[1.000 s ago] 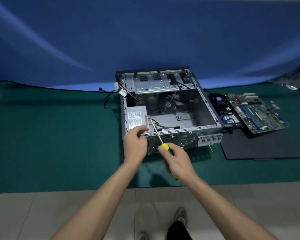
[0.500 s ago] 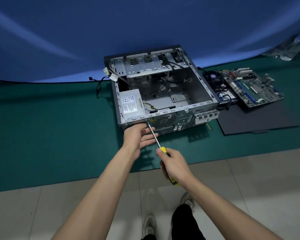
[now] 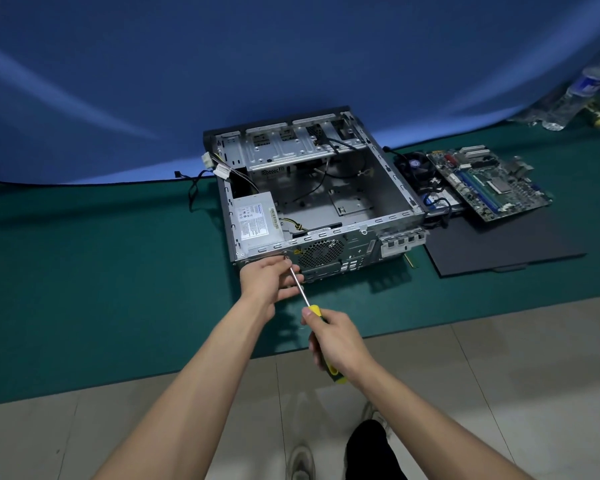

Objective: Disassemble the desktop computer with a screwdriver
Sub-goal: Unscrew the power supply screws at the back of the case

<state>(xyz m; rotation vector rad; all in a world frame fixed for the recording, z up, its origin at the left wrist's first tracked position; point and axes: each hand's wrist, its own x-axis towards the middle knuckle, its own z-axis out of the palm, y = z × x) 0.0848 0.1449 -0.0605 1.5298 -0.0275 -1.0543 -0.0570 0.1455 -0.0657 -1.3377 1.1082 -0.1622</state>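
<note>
**Driver on PSU-corner screw, rear panel**

Case (image 3: 326, 188) open-top on green mat (image 3: 84, 289), PSU (image 3: 255, 223) in its near-left corner. L hand (image 3: 269, 280) at rear panel below PSU, fingers curled round driver (image 3: 303, 296) shaft nr the tip; tip sits at panel edge by fan grille (image 3: 321, 252). R hand (image 3: 336, 344) fist closed on yellow handle, shaft angled up-left. Mobo (image 3: 489, 181) out, lying on black panel (image 3: 506, 244) rt of case, near but apart.

Head view: single wide-angle, worn on the person's head.
Faces forward and down from standing height; computer case (image 3: 312, 199) mid-frame on green mat (image 3: 84, 289), at arm's reach.
</note>
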